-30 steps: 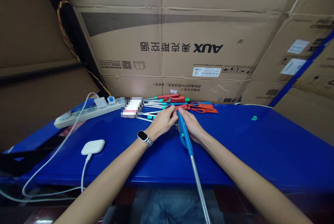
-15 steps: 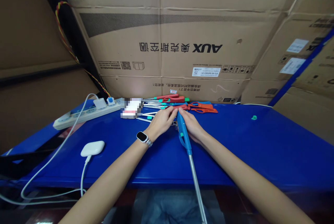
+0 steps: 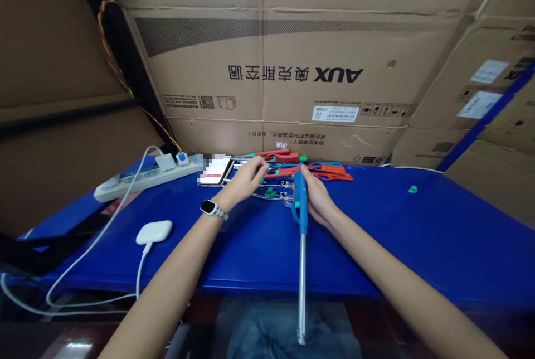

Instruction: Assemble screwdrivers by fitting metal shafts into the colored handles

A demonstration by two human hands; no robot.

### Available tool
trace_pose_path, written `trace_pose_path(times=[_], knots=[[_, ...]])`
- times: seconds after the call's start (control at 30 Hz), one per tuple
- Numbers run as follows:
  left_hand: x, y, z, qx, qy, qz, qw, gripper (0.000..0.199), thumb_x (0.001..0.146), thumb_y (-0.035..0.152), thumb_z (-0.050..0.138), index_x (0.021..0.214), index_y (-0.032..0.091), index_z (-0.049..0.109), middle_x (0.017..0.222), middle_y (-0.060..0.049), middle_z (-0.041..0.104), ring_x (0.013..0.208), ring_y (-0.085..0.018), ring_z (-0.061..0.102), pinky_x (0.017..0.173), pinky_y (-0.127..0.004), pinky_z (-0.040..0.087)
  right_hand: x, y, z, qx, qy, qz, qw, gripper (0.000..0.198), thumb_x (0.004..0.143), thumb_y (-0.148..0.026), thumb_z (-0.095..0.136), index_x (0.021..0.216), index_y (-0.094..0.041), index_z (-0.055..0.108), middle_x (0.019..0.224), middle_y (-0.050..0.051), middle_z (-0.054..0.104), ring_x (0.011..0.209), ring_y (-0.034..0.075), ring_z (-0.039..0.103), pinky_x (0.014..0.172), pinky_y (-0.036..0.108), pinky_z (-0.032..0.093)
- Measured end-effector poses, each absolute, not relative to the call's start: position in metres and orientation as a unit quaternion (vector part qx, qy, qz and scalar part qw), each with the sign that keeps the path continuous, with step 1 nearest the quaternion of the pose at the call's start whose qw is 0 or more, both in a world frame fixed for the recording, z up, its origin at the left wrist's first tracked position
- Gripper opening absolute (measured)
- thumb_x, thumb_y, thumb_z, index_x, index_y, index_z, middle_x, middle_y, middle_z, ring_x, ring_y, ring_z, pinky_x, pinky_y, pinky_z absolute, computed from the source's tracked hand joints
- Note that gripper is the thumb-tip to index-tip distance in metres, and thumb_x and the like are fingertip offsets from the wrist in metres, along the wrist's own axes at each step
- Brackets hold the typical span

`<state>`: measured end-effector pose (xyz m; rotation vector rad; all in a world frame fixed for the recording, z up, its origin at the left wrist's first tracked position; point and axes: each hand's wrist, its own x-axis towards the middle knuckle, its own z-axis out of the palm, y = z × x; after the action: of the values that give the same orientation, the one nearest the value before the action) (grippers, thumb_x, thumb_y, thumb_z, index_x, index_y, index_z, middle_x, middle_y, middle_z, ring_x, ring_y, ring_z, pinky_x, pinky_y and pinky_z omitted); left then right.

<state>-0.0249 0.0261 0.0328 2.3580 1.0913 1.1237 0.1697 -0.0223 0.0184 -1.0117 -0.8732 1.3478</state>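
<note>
Head view: your right hand (image 3: 320, 196) has the blue stick lighter (image 3: 300, 194) by its handle, metal barrel (image 3: 302, 281) pointing back over the near edge of the blue surface (image 3: 376, 247). Your left hand (image 3: 244, 179) is by the red stick lighter (image 3: 284, 171), fingers curled, can't tell if they're pinching anything! Likely light and stiff, slicker at the barrel, so the handle's your hold.

Soft, moderate indoor light falls fairly evenly on the cardboard (image 3: 292, 47), while the left side and the space below the tabletop (image 3: 397, 236) sink into dimness. A faint sheen lies along its front edge, and a white glare patch marks the floor (image 3: 77, 348). The wide lens stretches the forearms (image 3: 175, 275) toward the corners; the outer edges look soft, and mosaic blocks cover part of the bright phone (image 3: 219, 172).
</note>
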Motion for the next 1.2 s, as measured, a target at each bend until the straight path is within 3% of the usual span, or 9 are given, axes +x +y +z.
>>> trace_pose_path(times=[0.23,0.47,0.57,0.63,0.77,0.87,1.0,1.1,1.2], knots=[[-0.060,0.052,0.020,0.820,0.401,0.341,0.225,0.028,0.081,0.045,0.064,0.076,0.018,0.071,0.077,-0.006,0.069,0.072,-0.020,0.058,0.068,-0.029,0.042,0.180,-0.017,0.022,-0.437,-0.284,0.594,0.612,0.035,0.084,-0.054,0.063,0.079,-0.020,0.058,0.054,-0.002,0.056,0.042,0.012,0.044,0.040,0.026,0.039],[-0.050,0.049,0.017,0.845,0.396,0.312,0.178,0.026,0.082,0.041,0.062,0.075,0.019,0.074,0.080,-0.007,0.066,0.072,-0.019,0.057,0.073,-0.031,0.044,0.181,-0.013,0.017,-0.430,-0.273,0.600,0.616,0.034,0.081,-0.053,0.066,0.077,-0.022,0.055,0.055,-0.003,0.056,0.044,0.013,0.047,0.042,0.027,0.041],[-0.047,0.041,0.022,0.835,0.399,0.330,0.184,0.021,0.082,0.034,0.061,0.087,0.019,0.075,0.084,-0.006,0.068,0.074,-0.019,0.058,0.074,-0.031,0.045,0.183,-0.010,0.017,-0.416,-0.251,0.593,0.642,0.034,0.080,-0.052,0.067,0.074,-0.022,0.052,0.057,-0.003,0.057,0.047,0.014,0.052,0.045,0.027,0.044],[-0.040,0.031,0.026,0.826,0.383,0.344,0.231,0.027,0.078,0.032,0.066,0.101,0.019,0.072,0.088,-0.006,0.069,0.076,-0.018,0.059,0.074,-0.031,0.046,0.186,-0.008,0.017,-0.401,-0.235,0.581,0.668,0.034,0.078,-0.050,0.069,0.073,-0.022,0.050,0.057,-0.004,0.058,0.047,0.013,0.053,0.048,0.027,0.047],[-0.016,0.009,0.032,0.770,0.287,0.385,0.420,0.062,0.068,0.037,0.079,0.125,0.021,0.059,0.089,-0.004,0.067,0.078,-0.016,0.062,0.071,-0.029,0.049,0.193,-0.006,0.014,-0.390,-0.254,0.547,0.696,0.033,0.075,-0.049,0.070,0.077,-0.022,0.051,0.059,-0.003,0.059,0.052,0.015,0.062,0.057,0.028,0.052],[-0.003,0.007,0.029,0.686,0.260,0.490,0.471,0.047,0.077,0.044,0.072,0.115,0.020,0.061,0.076,-0.001,0.064,0.068,-0.013,0.060,0.064,-0.026,0.048,0.195,-0.007,0.012,-0.400,-0.286,0.524,0.696,0.029,0.074,-0.046,0.066,0.078,-0.023,0.050,0.060,-0.003,0.060,0.056,0.017,0.067,0.056,0.028,0.052],[0.001,0.022,0.020,0.580,0.293,0.608,0.456,0.037,0.079,0.051,0.069,0.088,0.015,0.064,0.065,0.000,0.061,0.057,-0.010,0.056,0.058,-0.024,0.046,0.197,-0.013,0.010,-0.433,-0.368,0.522,0.636,0.021,0.069,-0.036,0.062,0.072,-0.022,0.046,0.053,-0.004,0.058,0.045,0.017,0.062,0.046,0.027,0.048],[-0.001,0.029,0.017,0.562,0.326,0.614,0.448,0.039,0.077,0.051,0.071,0.082,0.014,0.065,0.063,0.001,0.060,0.055,-0.008,0.054,0.057,-0.022,0.044,0.195,-0.019,0.010,-0.454,-0.476,0.515,0.549,0.015,0.070,-0.035,0.058,0.071,-0.021,0.050,0.044,-0.005,0.054,0.037,0.015,0.055,0.040,0.024,0.043],[-0.001,0.028,0.017,0.575,0.336,0.586,0.462,0.036,0.078,0.050,0.071,0.081,0.014,0.067,0.062,0.002,0.059,0.055,-0.007,0.053,0.057,-0.021,0.043,0.188,-0.026,0.012,-0.439,-0.572,0.513,0.465,0.023,0.077,-0.043,0.059,0.079,-0.020,0.054,0.047,-0.005,0.056,0.035,0.012,0.050,0.037,0.021,0.038]])
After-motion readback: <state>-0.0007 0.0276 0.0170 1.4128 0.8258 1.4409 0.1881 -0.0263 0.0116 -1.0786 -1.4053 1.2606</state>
